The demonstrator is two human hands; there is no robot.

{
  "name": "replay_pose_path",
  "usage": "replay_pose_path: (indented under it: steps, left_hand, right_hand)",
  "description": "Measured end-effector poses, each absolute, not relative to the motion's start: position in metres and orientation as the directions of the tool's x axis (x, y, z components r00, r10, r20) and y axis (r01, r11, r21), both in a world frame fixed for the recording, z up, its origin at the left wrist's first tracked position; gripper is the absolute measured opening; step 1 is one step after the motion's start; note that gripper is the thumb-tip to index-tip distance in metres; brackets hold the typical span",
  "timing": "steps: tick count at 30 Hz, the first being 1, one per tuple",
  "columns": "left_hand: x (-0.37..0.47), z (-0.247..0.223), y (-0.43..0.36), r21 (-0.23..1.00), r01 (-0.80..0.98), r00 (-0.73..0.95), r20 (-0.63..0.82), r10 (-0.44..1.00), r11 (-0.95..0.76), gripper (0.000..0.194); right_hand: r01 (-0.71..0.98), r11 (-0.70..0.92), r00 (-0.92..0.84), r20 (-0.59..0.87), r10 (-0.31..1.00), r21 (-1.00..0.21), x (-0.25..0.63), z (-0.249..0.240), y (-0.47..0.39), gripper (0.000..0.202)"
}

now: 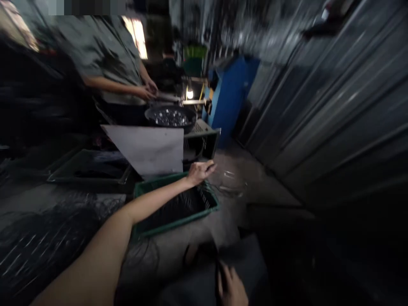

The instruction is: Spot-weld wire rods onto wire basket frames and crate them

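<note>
- My left hand (200,172) reaches over the far rim of the green crate (178,223); its fingers are curled in, but I can't tell whether they grip anything.
- My right hand (234,287), low in my view, has its fingers closed around a dark item (223,276), too blurred to name.
- The crate sits on the floor (223,223), dark material inside.
- Beyond it, a person (108,55) stands by a round pan (170,117) of shiny pieces, near a blue cabinet (231,93).

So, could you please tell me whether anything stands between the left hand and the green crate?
Nothing visible does: the left hand appears over the far end of the green crate, its height unclear.
</note>
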State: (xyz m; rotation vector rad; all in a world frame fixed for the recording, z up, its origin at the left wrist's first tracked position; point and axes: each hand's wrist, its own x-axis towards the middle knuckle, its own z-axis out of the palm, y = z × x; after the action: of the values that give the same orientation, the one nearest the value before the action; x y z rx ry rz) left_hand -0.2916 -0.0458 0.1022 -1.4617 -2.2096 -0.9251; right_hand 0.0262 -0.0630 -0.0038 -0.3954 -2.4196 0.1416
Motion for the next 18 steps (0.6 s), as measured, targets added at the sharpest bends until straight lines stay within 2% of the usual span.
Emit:
replay_pose_path:
  steps: [2,4,8,11,13,15,18]
  left_hand:
    - [-0.287,0.063,-0.062,0.354,0.892,-0.434,0.494,0.753,0.282,0.040]
    - [-0.283,0.038,-0.079,0.338,0.900,-0.402,0.410,0.818,0.273,0.047]
    - [-0.276,0.037,-0.113,0.261,0.957,-0.208,0.309,0.928,0.127,0.057]
    - [-0.269,0.057,-0.135,0.180,0.983,-0.006,0.268,0.963,-0.044,0.059]
    - [-0.263,0.074,-0.147,0.098,0.970,0.190,0.277,0.942,-0.224,0.059]
    - [-0.254,0.093,-0.153,-0.013,0.904,0.404,0.358,0.842,-0.428,0.055]
    - [-0.235,0.119,-0.150,-0.193,0.775,0.594,0.547,0.590,-0.602,0.047]
  right_hand:
    - [0.385,0.873,-0.688,0.536,0.488,-0.301,0.049,-0.032,-0.084,0.027]
    - [0.462,0.797,-0.647,0.466,0.603,-0.390,0.064,-0.048,-0.097,0.029]
    - [0.371,0.683,-0.614,0.385,0.689,-0.630,0.071,-0.041,-0.089,0.026]
    - [0.295,0.607,-0.536,0.398,0.744,-0.738,0.064,-0.009,-0.063,0.022]
    - [0.246,0.588,-0.518,0.408,0.751,-0.771,0.055,0.016,-0.041,0.021]
    - [0.176,0.587,-0.600,0.387,0.700,-0.790,0.043,0.042,-0.020,0.020]
    - [0.150,0.604,-0.846,0.215,0.488,-0.783,0.022,0.075,0.001,0.028]
